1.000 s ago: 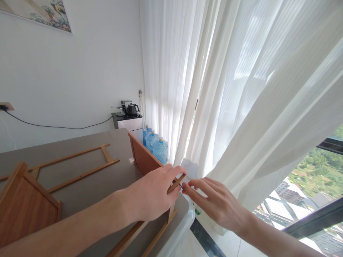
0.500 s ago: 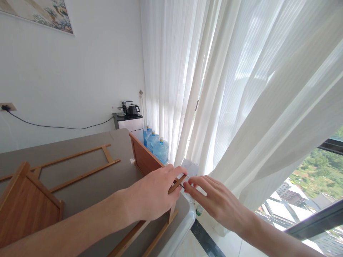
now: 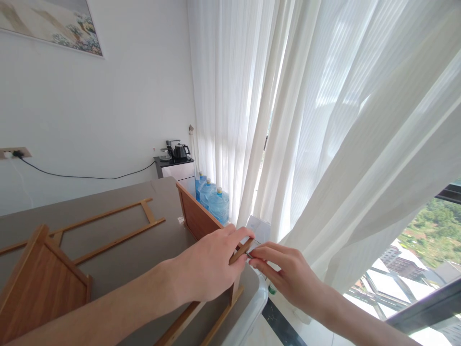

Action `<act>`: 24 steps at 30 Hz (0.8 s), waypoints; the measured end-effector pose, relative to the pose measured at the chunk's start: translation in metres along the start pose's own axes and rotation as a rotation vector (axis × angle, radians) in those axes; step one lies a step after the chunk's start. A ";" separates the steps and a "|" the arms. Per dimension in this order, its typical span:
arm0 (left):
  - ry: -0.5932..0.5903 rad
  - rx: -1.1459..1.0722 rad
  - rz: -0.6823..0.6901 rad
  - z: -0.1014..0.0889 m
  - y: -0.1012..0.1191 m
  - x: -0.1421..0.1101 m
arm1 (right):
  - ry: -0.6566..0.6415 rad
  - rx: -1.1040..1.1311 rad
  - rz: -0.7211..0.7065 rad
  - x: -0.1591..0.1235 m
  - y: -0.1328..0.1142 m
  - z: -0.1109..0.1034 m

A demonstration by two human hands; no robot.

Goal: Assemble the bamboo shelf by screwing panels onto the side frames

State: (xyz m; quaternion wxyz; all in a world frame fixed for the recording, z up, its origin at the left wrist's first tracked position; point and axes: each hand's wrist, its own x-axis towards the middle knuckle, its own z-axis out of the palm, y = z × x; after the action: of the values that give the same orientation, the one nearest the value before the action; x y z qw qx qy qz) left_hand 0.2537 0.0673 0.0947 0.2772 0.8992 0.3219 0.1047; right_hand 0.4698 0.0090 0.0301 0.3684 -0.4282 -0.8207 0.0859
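Observation:
My left hand [image 3: 211,266] is closed around the end of a narrow wooden bar [image 3: 240,252] at the table's right edge. My right hand [image 3: 291,271] pinches a small, thin metal piece [image 3: 248,255] against the side of that bar; whether it is a screw or a hex key I cannot tell. Just beyond my left hand, a brown wooden panel [image 3: 198,211] stands on edge. Wooden rails [image 3: 180,324] run beneath my left wrist toward me. My hand hides where the bar, panel and rails meet.
On the grey table [image 3: 118,204] lie a ladder-like wooden frame [image 3: 118,240] and a second wooden panel [image 3: 50,283], tilted up at left. Blue water bottles [image 3: 219,206] and a cabinet with a kettle [image 3: 180,151] stand behind. White curtains [image 3: 298,144] hang at right.
My right hand's fingers have drawn together and pinch the thin metal piece at the bar. My left hand keeps its hold. The whole view has shifted slightly.

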 end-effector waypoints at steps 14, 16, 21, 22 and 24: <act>-0.015 0.018 -0.044 -0.008 0.012 -0.002 | 0.027 -0.008 -0.061 -0.012 0.006 -0.002; -0.016 0.019 -0.045 -0.008 0.012 -0.002 | 0.033 -0.053 -0.103 -0.010 0.004 -0.003; 0.008 0.014 -0.020 -0.005 0.009 0.001 | 0.051 -0.175 -0.154 -0.005 0.001 -0.004; 0.011 0.010 -0.015 -0.005 0.009 0.001 | 0.045 -0.189 -0.163 -0.005 0.001 -0.005; 0.008 0.006 -0.014 -0.005 0.010 0.001 | 0.032 -0.204 -0.176 -0.004 0.002 -0.007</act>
State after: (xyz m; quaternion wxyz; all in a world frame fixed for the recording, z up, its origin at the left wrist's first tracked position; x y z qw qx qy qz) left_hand 0.2576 0.0637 0.1046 0.2737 0.8974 0.3297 0.1054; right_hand 0.4771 0.0055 0.0318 0.3421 -0.3913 -0.8535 -0.0375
